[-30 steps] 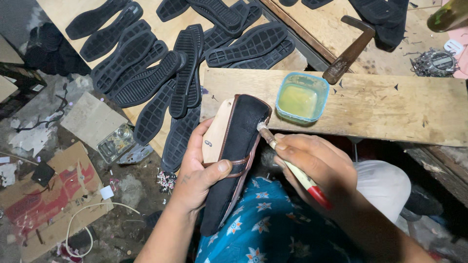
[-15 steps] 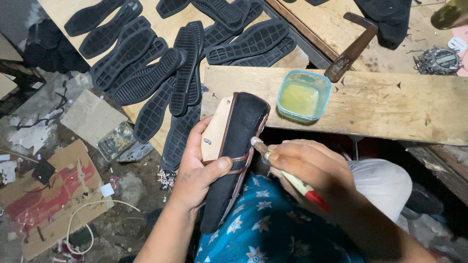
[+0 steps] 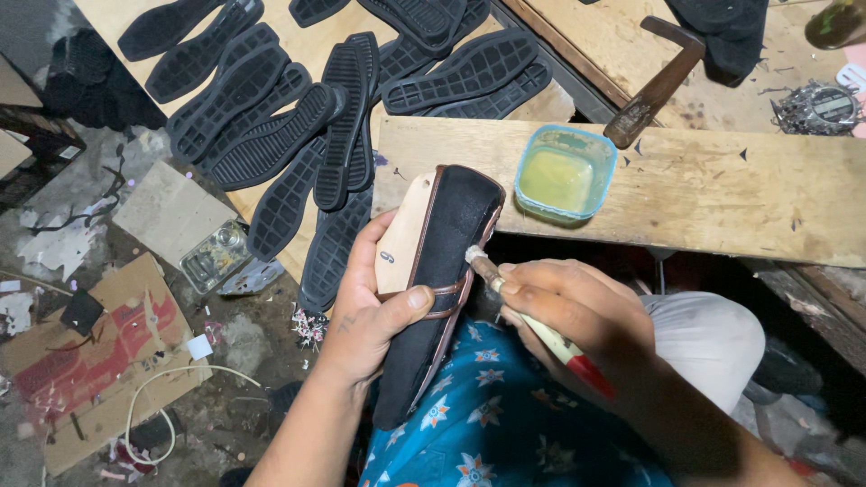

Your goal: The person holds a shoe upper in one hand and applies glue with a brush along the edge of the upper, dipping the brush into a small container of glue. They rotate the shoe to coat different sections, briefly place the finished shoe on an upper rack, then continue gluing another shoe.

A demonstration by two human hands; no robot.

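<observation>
The right hand point(image 3: 577, 311) pinches a thin brush with a pale shaft and a red tip at its far end point(image 3: 532, 316), fingers closed round it like a pen, bristles touching the right edge of the black shoe upper stretched over a pale wooden last point(image 3: 442, 271). The left hand point(image 3: 374, 311) clasps that shoe from the left, palm against the bare wood and thumb pressed across a brown strip on the dark sole face, holding it sole-up over the lap in blue flowered cloth point(image 3: 487, 415). The shoe's toe end reaches up to the near edge of the long wooden plank point(image 3: 704, 189).

To do this stroke well, it seems best to keep the thumb clamped so the shoe cannot twist, draw the bristles evenly along the rim, and keep the coating off the brown strip and the thumb.

Just beyond the toe, on the plank's near left part, stands a small square pale-blue tub of yellowish paste point(image 3: 564, 174), within easy reach for reloading the brush. A hammer with a wooden handle point(image 3: 654, 86) leans at the plank's far edge. Further left, many black ridged rubber soles point(image 3: 298, 117) lie heaped on a lighter board point(image 3: 108, 13); below it, scraps of brown and red cardboard point(image 3: 90, 361) litter the floor.
</observation>
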